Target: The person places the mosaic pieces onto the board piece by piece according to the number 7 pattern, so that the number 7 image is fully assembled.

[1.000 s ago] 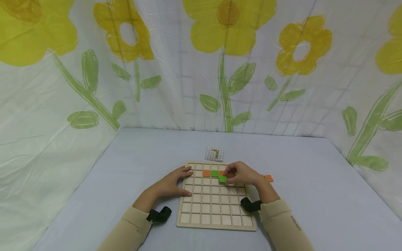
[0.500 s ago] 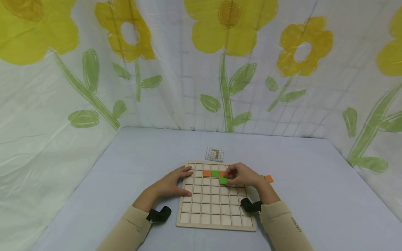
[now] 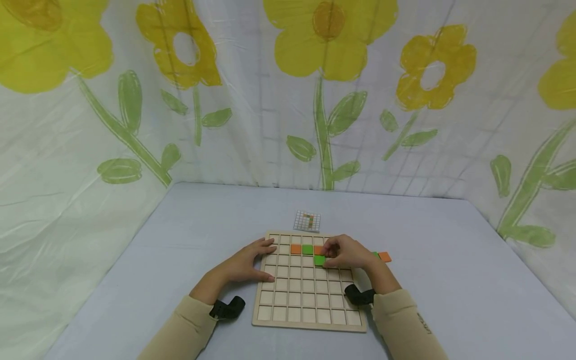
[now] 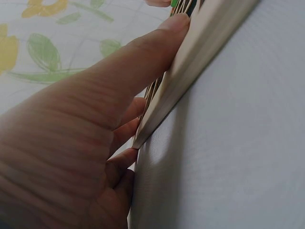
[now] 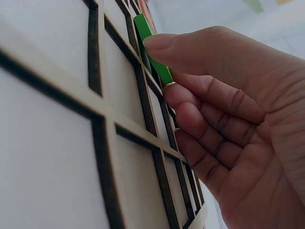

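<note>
In the head view a wooden grid board point(image 3: 294, 300) lies on the table. My left hand point(image 3: 245, 262) rests on its left edge, fingers spread and thumb point(image 4: 175, 24) lying on the frame. With thumb and curled fingers, my right hand point(image 3: 348, 252) pinches a square green tile point(image 5: 152, 50). The tile is at a third-row cell, and it looks tilted against the grid in the right wrist view. Just beyond it, the second row bears an orange tile point(image 3: 295, 249), a green tile point(image 3: 307, 249) and another orange tile point(image 3: 317, 249), partly covered by my right hand.
A small printed card point(image 3: 307, 220) with a coloured grid pattern lies behind the board. Right of the board, a loose orange tile point(image 3: 385, 256) and a green tile point(image 3: 375, 254) show past my right wrist. A flower-printed curtain point(image 3: 252, 100) hangs behind the table.
The green tile has shifted slightly towards me and down at its cell, my right hand moving with it. My left hand stays where it was.
</note>
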`<move>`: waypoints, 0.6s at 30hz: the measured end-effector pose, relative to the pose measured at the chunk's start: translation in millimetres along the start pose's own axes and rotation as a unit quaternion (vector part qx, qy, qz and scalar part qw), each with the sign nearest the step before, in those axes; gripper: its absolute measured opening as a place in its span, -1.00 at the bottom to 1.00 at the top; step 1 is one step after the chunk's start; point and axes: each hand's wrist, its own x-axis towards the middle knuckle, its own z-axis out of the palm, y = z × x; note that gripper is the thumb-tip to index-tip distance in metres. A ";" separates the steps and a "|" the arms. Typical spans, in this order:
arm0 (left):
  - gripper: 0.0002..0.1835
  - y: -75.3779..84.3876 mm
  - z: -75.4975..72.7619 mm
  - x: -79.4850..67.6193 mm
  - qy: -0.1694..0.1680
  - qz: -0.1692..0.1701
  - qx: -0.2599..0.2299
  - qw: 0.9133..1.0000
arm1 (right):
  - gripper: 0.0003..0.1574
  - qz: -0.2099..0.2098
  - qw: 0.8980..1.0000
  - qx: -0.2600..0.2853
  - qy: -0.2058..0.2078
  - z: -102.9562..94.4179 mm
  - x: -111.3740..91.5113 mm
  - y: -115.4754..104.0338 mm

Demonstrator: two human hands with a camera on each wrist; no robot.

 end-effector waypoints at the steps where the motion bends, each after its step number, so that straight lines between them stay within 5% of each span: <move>1: -0.12 0.1 -0.1 -0.2 0.000 0.000 0.000 1.000 | -0.74 -0.001 1.000 0.000 0.000 -0.1 -0.1 -0.4; 18: -0.12 -0.2 -0.4 -0.7 -0.001 0.003 -0.005 1.000 | -0.74 0.010 1.000 -0.012 0.007 0.4 -0.9 -2.9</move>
